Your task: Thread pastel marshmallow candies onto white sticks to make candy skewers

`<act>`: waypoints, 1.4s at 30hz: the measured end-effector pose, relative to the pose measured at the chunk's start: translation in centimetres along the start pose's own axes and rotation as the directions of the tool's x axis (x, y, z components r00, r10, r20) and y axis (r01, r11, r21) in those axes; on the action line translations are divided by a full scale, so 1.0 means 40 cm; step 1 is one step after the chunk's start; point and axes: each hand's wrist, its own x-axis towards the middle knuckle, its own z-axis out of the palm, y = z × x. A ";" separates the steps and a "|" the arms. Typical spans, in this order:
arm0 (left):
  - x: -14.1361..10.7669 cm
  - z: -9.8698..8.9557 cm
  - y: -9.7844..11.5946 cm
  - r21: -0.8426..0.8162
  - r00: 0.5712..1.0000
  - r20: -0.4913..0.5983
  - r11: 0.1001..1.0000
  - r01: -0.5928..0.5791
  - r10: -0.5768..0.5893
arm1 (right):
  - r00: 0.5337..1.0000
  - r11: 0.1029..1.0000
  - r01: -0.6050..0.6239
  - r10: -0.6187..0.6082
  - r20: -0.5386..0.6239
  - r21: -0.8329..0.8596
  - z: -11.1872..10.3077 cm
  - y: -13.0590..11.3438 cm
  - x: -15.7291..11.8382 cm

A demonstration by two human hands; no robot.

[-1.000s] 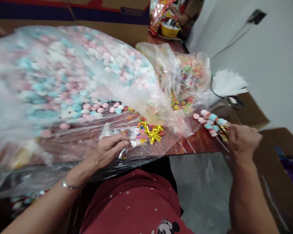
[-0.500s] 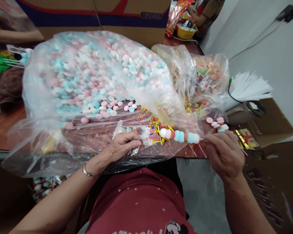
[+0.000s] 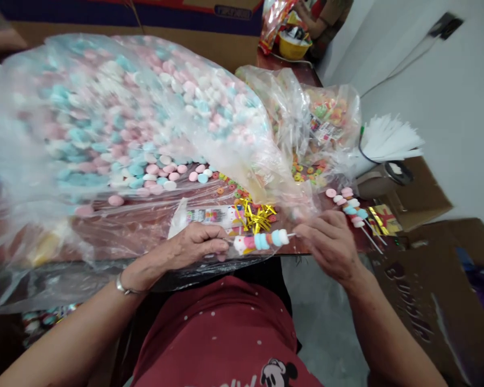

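My right hand (image 3: 328, 242) pinches the white stick of a marshmallow skewer (image 3: 268, 239), threaded with blue and white marshmallows and small orange rings. The skewer lies nearly level, its tip pointing left. Around its left end is a clear printed wrapper (image 3: 244, 244) with pink and yellow marks. Thumb and fingers of my left hand (image 3: 199, 244) are closed on the wrapper's left side. Just behind lie more printed wrappers (image 3: 210, 215) and a heap of gold twist ties (image 3: 258, 215). More marshmallow skewers (image 3: 353, 207) rest beyond my right hand.
A huge clear bag of pink, white and blue marshmallows (image 3: 137, 113) covers the table's left and middle. Behind it stands a bag of ring candies (image 3: 333, 110). White sticks (image 3: 391, 137), a dark-lidded jar (image 3: 383, 180) and cardboard boxes (image 3: 411, 301) are at right. Another person's arm (image 3: 312, 24) shows at the back.
My right hand has brought the skewer left and slightly down to my left hand. Its left end, bare before, is now inside the printed wrapper. The camera view has shifted.
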 end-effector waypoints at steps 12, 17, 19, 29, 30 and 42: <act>0.007 0.032 0.041 0.156 0.992 0.124 0.987 -0.038 0.019 | 0.997 0.999 -0.026 0.024 0.068 0.029 0.045 -0.052 0.015; 0.009 0.037 0.058 0.172 0.994 0.075 0.981 -0.087 0.075 | 0.992 0.996 -0.011 0.000 0.124 0.090 0.080 -0.077 0.020; 0.002 0.030 0.057 0.210 0.998 0.025 0.975 -0.069 0.065 | 0.995 0.995 -0.024 0.014 0.097 0.099 0.089 -0.075 0.020; -0.026 -0.003 0.059 0.312 0.999 -0.024 0.950 -0.022 0.031 | 0.996 0.996 -0.022 0.014 0.088 0.087 0.093 -0.067 0.039; -0.027 0.002 0.059 0.310 0.996 -0.040 0.949 -0.063 0.080 | 0.993 0.995 -0.033 0.021 0.116 0.098 0.099 -0.073 0.040; -0.014 0.049 0.080 0.755 0.887 -0.140 0.627 -0.192 0.439 | 0.959 0.916 -0.267 0.220 0.180 0.299 0.152 -0.126 0.032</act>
